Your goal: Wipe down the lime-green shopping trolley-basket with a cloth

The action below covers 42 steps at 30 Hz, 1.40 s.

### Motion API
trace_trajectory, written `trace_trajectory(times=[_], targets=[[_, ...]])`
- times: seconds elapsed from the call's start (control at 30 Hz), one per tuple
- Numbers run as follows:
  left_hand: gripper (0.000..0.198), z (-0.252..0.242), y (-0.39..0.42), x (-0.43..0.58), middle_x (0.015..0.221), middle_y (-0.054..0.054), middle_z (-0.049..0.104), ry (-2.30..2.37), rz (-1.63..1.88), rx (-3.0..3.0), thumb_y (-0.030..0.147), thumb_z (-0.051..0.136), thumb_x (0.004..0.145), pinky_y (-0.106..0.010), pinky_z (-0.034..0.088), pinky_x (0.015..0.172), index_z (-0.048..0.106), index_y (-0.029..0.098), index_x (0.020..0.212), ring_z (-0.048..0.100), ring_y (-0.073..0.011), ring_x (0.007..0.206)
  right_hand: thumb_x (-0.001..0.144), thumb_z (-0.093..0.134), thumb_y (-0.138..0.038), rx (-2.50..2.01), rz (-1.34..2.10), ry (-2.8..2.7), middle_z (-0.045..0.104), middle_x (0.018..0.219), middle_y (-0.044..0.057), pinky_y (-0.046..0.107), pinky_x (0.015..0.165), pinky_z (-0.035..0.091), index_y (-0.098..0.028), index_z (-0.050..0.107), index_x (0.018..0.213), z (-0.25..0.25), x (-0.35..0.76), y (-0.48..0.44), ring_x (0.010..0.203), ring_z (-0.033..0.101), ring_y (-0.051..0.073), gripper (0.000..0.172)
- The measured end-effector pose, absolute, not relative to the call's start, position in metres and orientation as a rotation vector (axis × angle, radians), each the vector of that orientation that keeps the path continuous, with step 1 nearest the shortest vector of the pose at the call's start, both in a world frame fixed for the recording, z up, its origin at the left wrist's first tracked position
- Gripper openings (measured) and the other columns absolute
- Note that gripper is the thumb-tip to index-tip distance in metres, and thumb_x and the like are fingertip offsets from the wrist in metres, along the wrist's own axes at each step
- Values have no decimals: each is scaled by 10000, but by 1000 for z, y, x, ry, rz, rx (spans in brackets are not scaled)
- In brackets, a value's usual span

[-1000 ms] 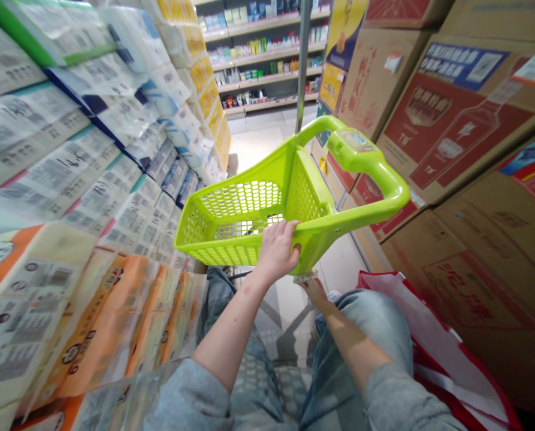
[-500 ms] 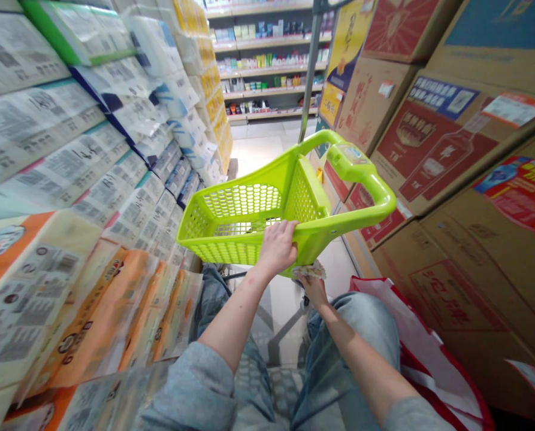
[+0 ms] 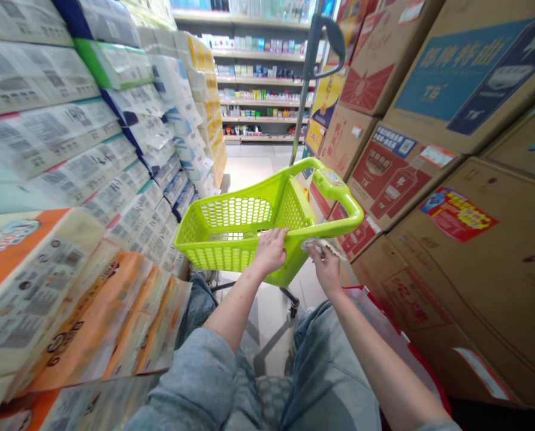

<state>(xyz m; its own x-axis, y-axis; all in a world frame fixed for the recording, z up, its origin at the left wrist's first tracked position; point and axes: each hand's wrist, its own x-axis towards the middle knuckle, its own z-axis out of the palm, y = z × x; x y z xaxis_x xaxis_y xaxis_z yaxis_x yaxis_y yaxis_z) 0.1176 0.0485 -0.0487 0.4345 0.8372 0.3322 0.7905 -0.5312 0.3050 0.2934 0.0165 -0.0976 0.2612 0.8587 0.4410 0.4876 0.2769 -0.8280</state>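
A lime-green plastic shopping cart basket (image 3: 231, 254) with perforated walls stands before my knees on dark wheeled legs. Its long side faces me, and its handle (image 3: 354, 209) points to the right. My left hand (image 3: 271, 251) is closed over the near rim, thumb outside. In my right hand (image 3: 325, 269) is a crumpled whitish cloth (image 3: 323, 244), pinched in the fingers against the side below the handle. Whether the cloth is fabric or paper I cannot tell.
Tissue packs (image 3: 82, 311) are stacked close on the left. Cardboard cartons (image 3: 411, 221) rise on the right, with a red-edged bag (image 3: 397, 335) at their foot. A grey pole with a loop handle (image 3: 307, 78) stands behind the cart; stocked shelves (image 3: 262, 90) lie beyond.
My right hand has moved the cloth up and to the right, from the underside of the basket to below the handle. My left hand stays on the rim. The view has tilted up.
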Motion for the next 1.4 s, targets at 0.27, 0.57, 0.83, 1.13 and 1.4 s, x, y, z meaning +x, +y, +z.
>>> trace_trajectory(times=[0.27,0.57,0.83,1.13,1.4], targets=[[732,-51,48,102,1291,-99,500,1285,735,2493,172,495,706,-418,310,1039,275,185,1404,425,-245,1196,891,462,-411,-1474,-87,-1540,599,1229,123,420,963,435,-202,540,1256,-75,311,-16,1135,544,242,428],[645,-51,41,90,1280,-70,518,1278,775,2515,99,490,677,-428,321,1048,408,219,1305,432,-225,1203,877,480,-238,-1349,-464,-2054,550,1276,115,537,1078,268,-236,552,1259,-51,288,-7,1262,392,298,388],[653,-52,44,79,1257,-95,526,1326,743,2577,89,464,699,-409,341,1031,375,192,1337,454,-220,1181,889,463,-205,-1377,-595,-2317,582,1119,163,419,899,384,-204,607,1171,-13,266,25,1055,493,283,316],[577,-65,41,41,1194,-107,550,1630,709,2632,91,440,746,-425,280,1043,428,193,1313,463,-250,1133,885,501,-309,-1390,-663,-2354,601,1001,138,373,834,379,-196,670,1031,-10,278,45,964,506,259,250],[633,-64,38,68,1282,-111,499,1684,624,2556,163,495,735,-464,221,1066,354,176,1352,422,-267,1182,898,444,-169,-1328,-589,-2389,566,1168,175,404,904,370,-161,596,1158,-29,254,50,1084,481,277,301]])
